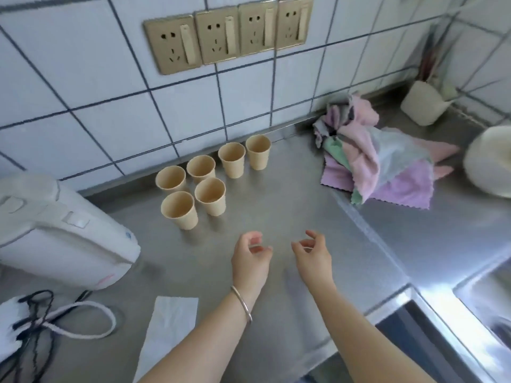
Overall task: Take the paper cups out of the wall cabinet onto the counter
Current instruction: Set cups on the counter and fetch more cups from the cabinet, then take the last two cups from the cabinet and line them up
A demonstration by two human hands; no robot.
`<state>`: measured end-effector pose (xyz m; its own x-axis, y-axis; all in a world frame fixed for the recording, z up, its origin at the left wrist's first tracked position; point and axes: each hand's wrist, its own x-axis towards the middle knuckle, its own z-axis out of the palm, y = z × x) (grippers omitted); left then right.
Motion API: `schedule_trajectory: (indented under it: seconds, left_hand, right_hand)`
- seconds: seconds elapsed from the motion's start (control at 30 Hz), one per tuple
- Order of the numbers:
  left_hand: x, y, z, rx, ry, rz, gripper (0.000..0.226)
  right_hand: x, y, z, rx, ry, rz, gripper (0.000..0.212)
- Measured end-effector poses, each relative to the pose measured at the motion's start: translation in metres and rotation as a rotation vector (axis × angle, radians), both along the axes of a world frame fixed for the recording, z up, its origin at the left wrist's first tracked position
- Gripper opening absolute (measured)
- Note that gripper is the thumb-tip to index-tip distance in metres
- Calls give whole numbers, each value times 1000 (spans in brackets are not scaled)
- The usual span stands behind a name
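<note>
Several tan paper cups [210, 196] stand upright on the steel counter [276, 217] near the tiled wall, in two loose rows. My left hand [250, 258], with a bangle on its wrist, hovers above the counter in front of the cups, fingers loosely curled and holding nothing. Just to its right is my right hand [313, 257], also loosely curled and holding nothing. Neither hand touches a cup. The wall cabinet is out of view.
A white appliance [60, 233] with a cord lies at the left. A white paper napkin [166, 333] lies at the counter's front edge. Pastel cloths [381, 161] are heaped at the right, with a white holder [424, 103] and plates [489, 161] behind. A sink [486, 297] lies at the far right.
</note>
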<state>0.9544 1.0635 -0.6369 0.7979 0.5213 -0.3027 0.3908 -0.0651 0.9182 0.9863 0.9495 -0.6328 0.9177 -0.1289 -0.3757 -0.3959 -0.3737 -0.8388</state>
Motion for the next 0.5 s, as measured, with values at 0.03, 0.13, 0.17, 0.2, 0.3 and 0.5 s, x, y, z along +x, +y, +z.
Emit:
schedule_trajectory:
  seconds: [0.03, 0.13, 0.17, 0.2, 0.3, 0.5]
  left_hand:
    - [-3, -14, 2, 12, -1, -99, 29]
    - [-15, -57, 8, 32, -6, -384, 29]
    - [-20, -73, 11, 26, -9, -474, 29]
    - [-27, -91, 14, 19, -8, -559, 28]
    - [-54, -149, 26, 13, 17, -769, 24]
    - [-159, -273, 45, 16, 6, -1259, 19]
  right_hand:
    - [-13, -17, 4, -5, -5, -70, 42]
    - [-58, -68, 16, -14, -12, -301, 37]
    - [-76, -85, 20, 0, -18, -389, 36]
    - [-94, -103, 23, 17, -23, -473, 36]
    - [-152, -152, 32, 56, -48, -685, 35]
    - [-295, -240, 39, 49, -70, -1055, 35]
